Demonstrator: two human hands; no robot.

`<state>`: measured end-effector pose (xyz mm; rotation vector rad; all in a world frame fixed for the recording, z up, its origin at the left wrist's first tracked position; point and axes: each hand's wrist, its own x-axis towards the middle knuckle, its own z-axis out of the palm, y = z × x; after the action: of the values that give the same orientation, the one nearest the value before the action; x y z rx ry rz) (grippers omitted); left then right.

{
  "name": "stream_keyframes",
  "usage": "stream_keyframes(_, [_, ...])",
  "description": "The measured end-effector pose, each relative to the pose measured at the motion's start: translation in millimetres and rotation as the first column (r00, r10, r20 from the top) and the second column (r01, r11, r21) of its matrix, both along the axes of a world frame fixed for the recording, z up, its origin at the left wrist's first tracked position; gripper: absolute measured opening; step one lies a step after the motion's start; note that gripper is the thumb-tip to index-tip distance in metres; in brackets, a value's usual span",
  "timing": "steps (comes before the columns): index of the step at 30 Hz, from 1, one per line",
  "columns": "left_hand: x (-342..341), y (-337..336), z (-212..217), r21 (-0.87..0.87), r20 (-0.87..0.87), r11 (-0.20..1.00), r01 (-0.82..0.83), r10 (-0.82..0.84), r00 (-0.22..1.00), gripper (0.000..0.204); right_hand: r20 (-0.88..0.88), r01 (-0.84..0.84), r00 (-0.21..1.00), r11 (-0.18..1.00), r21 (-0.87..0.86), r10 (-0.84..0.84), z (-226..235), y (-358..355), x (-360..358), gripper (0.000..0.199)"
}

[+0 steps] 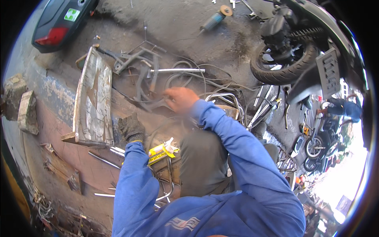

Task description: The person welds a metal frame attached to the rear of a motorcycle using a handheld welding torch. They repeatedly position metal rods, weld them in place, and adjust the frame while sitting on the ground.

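Left hand: the gloved left hand (131,128), just left of centre, rests against the lower corner of a worn metal panel (94,100); I cannot tell whether it clasps it.
Right hand: the bare right hand (181,98) (blurred) is at centre over grey bent tubing (148,85); its grip is unreadable.
Nearby: a yellow packet (162,152) lies below centre.

Shiny metal tube (177,70), dull scratched metal sheet (94,98) (rust-flecked), rough stained concrete floor (189,31), glossy yellow packet (160,152).
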<state>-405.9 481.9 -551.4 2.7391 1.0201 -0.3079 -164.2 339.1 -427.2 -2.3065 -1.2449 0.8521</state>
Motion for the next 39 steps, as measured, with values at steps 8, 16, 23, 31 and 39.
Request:
stream_keyframes(8, [1.6,1.5,-2.0,-0.027,-0.108,1.0,-0.001,-0.002,0.994,0.039,0.39,0.073,0.921,0.981,-0.182,0.004,173.9,-98.7,114.3,0.03])
stream_keyframes(16, [-2.8,0.3,-3.8,0.002,-0.127,0.999,0.049,-0.048,0.991,0.039,0.714,0.18,0.7,0.973,-0.143,-0.025,349.3,-178.7,160.0,0.032])
stream_keyframes(23, [19.2,1.5,-4.5,-0.016,-0.077,0.999,-0.033,0.032,0.997,0.04,0.654,0.271,0.736,0.961,-0.049,-0.174,337.2,-214.2,117.7,0.034])
stream_keyframes(31, [13.4,17.1,-20.6,-0.211,-0.138,0.891,-0.402,0.38,0.915,0.04,0.502,0.172,0.865,0.921,-0.349,0.028,260.7,-167.7,137.7,0.032])
stream_keyframes(39, [-38.5,14.6,-84.2,0.134,0.256,0.771,-0.623,0.58,0.773,0.038,0.363,0.095,0.924,0.849,-0.52,0.119,123.5,-79.0,317.6,0.05])
